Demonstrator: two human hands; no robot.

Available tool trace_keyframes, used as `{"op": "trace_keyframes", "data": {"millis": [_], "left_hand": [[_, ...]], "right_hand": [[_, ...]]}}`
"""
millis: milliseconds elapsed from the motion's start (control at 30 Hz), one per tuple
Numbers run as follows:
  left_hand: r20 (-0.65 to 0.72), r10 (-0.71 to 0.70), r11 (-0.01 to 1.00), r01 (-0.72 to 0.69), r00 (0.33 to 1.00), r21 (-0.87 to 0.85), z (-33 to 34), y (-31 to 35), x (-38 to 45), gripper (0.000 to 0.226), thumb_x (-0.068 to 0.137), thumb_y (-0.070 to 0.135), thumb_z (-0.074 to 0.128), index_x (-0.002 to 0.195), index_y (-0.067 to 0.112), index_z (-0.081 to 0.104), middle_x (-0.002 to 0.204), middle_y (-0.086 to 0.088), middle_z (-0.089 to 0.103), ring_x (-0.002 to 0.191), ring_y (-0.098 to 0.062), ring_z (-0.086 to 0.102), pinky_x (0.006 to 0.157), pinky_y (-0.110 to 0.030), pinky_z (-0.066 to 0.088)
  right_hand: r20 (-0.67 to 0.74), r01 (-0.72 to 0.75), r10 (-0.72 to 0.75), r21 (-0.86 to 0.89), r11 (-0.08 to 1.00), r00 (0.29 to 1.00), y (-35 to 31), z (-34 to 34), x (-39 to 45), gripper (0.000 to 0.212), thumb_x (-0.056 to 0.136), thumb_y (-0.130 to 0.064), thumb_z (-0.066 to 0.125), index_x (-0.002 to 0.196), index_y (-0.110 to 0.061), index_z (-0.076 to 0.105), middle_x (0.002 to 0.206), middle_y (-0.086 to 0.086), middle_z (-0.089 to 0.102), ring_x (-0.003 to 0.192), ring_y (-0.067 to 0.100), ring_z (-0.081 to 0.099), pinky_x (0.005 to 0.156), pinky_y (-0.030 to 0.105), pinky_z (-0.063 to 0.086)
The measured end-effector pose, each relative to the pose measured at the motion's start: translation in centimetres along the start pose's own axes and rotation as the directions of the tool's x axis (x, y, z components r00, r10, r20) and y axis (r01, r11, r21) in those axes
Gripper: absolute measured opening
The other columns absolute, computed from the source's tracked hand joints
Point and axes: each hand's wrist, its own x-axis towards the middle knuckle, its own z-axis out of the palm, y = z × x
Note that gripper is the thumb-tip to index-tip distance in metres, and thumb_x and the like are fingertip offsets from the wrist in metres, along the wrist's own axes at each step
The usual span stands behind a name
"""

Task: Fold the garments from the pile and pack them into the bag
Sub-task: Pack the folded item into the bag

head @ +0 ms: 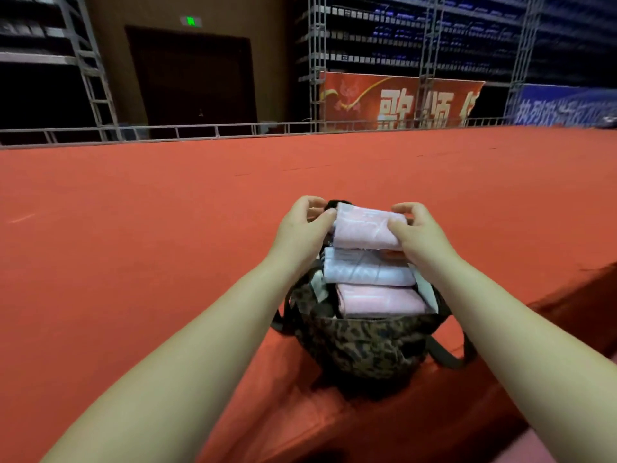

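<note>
A leopard-print bag stands open on the red carpeted stage near its front edge. Inside it stand a folded pale lilac garment and a folded pink garment, side by side. Above the far side of the bag's mouth I hold a third folded pale pink garment. My left hand grips its left end with curled fingers and thumb. My right hand grips its right end the same way. The bag's dark straps hang down on both sides.
The red carpet stretches wide to the left and far ahead. The stage edge drops off at the right. A metal rail, scaffolding and banners stand beyond the far edge.
</note>
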Motion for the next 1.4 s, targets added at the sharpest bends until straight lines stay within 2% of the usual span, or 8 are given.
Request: {"op": "trace_keyframes", "data": {"millis": [133, 367, 467, 600, 1067, 1200, 1300, 1400], "left_hand": [[0.169, 0.143, 0.939, -0.187, 0.975, 0.287, 1.1, -1.9, 2.8, 0.039, 0.100, 0.030, 0.040, 0.137, 0.019, 0.048, 0.147, -0.001, 0.039, 0.140, -0.016, 0.028, 0.113, -0.030, 0.020], [0.433, -0.169, 0.802, -0.132, 0.886, 0.582, 2.5, -5.5, 4.6, 0.049, 0.102, 0.040, 0.009, 0.150, 0.033, 0.016, 0.159, 0.012, 0.008, 0.147, -0.014, -0.005, 0.117, -0.047, -0.009], [0.377, -0.136, 0.784, -0.133, 0.916, 0.606, 2.1, -5.8, 5.8, 0.046, 0.103, 0.026, 0.013, 0.148, 0.033, 0.024, 0.159, 0.010, 0.011, 0.147, -0.019, -0.004, 0.115, -0.053, -0.009], [0.095, -0.081, 0.889, 0.028, 0.992, 0.457, 1.9, -7.0, 6.9, 0.028, 0.098, 0.044, 0.028, 0.103, 0.043, 0.055, 0.144, 0.005, 0.045, 0.138, -0.020, 0.029, 0.113, -0.047, 0.018], [-0.042, -0.044, 0.983, 0.051, 0.998, 0.178, -0.4, -4.5, 9.5, 0.062, 0.101, 0.046, 0.016, 0.112, 0.008, 0.064, 0.116, -0.008, 0.064, 0.100, -0.021, 0.060, 0.083, -0.030, 0.040], [0.094, -0.094, 0.955, 0.064, 0.991, 0.291, -0.9, -5.3, 8.8, 0.061, 0.100, 0.049, 0.017, 0.118, 0.010, 0.061, 0.124, -0.011, 0.060, 0.112, -0.024, 0.055, 0.098, -0.036, 0.039], [0.132, -0.114, 0.970, 0.082, 0.985, 0.228, -2.2, -7.0, 7.1, 0.057, 0.102, 0.043, 0.018, 0.120, 0.011, 0.062, 0.130, -0.007, 0.057, 0.118, -0.019, 0.052, 0.097, -0.029, 0.035], [0.147, -0.110, 0.985, 0.088, 0.983, 0.145, -2.9, -7.8, 5.1, 0.054, 0.103, 0.039, 0.020, 0.116, 0.012, 0.064, 0.125, -0.007, 0.062, 0.119, -0.019, 0.053, 0.101, -0.031, 0.036]], "right_hand": [[0.079, 0.107, -0.096, -0.142, 0.984, 0.992, 0.7, 1.9, 3.4, 0.027, 0.096, -0.018, 0.048, 0.123, -0.016, 0.050, 0.116, 0.001, 0.052, 0.100, 0.017, 0.053, 0.078, 0.029, 0.047], [0.114, 0.283, -0.276, -0.638, 0.717, 0.954, 3.1, 2.0, 5.8, 0.028, 0.094, -0.029, 0.047, 0.101, -0.013, 0.069, 0.111, 0.006, 0.057, 0.103, 0.025, 0.053, 0.084, 0.034, 0.040], [0.376, 0.597, -0.464, -0.511, 0.618, 0.802, 2.2, 1.0, 4.3, 0.036, 0.097, -0.027, 0.038, 0.108, -0.011, 0.069, 0.118, 0.000, 0.063, 0.113, 0.019, 0.055, 0.092, 0.027, 0.037], [0.713, 0.596, -0.103, -0.487, 0.638, 0.694, 2.2, 1.4, 3.6, 0.056, 0.099, -0.048, 0.030, 0.150, -0.029, 0.021, 0.152, -0.013, 0.024, 0.140, 0.004, 0.020, 0.115, 0.026, 0.016], [0.599, 0.433, 0.226, -0.746, 0.506, 0.768, 1.8, 4.8, 7.4, 0.061, 0.090, -0.065, 0.007, 0.147, -0.046, 0.018, 0.161, 0.001, 0.001, 0.147, 0.023, -0.010, 0.117, 0.045, -0.006], [0.565, 0.414, 0.076, -0.684, 0.601, 0.822, 1.4, 4.0, 6.4, 0.050, 0.098, -0.054, 0.017, 0.136, -0.037, 0.045, 0.153, 0.003, 0.030, 0.144, 0.020, 0.014, 0.118, 0.040, 0.006], [0.558, 0.564, -0.196, -0.626, 0.539, 0.807, 0.4, 4.1, 5.0, 0.046, 0.096, -0.049, 0.024, 0.078, -0.020, 0.053, 0.087, -0.005, 0.057, 0.092, 0.014, 0.048, 0.096, 0.044, 0.039], [0.470, 0.543, -0.287, -0.614, 0.573, 0.835, -1.0, 4.2, 3.0, 0.047, 0.092, -0.049, 0.037, 0.095, -0.010, 0.063, 0.094, 0.003, 0.063, 0.095, 0.019, 0.052, 0.084, 0.043, 0.043]]}}
